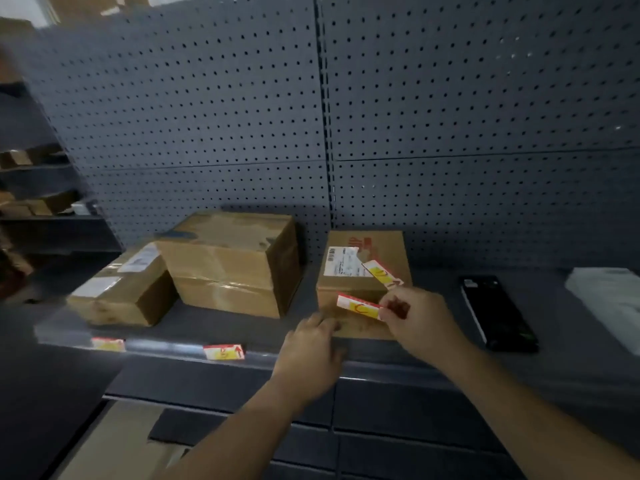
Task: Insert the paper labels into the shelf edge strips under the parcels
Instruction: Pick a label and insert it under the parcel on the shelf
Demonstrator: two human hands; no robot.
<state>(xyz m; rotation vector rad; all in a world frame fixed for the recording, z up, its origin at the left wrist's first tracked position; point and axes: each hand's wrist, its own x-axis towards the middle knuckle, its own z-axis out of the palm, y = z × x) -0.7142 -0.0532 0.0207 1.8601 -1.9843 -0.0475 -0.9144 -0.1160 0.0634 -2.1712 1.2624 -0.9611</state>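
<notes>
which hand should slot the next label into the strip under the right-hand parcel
Probably the right hand: it pinches a label just above the strip below that parcel. The left hand holds nothing.

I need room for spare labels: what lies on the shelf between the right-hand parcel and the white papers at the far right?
A black phone lies flat there, touching neither the right-hand parcel nor the white papers; the head view shows it.

Dim, soft, blurred left edge.
</notes>
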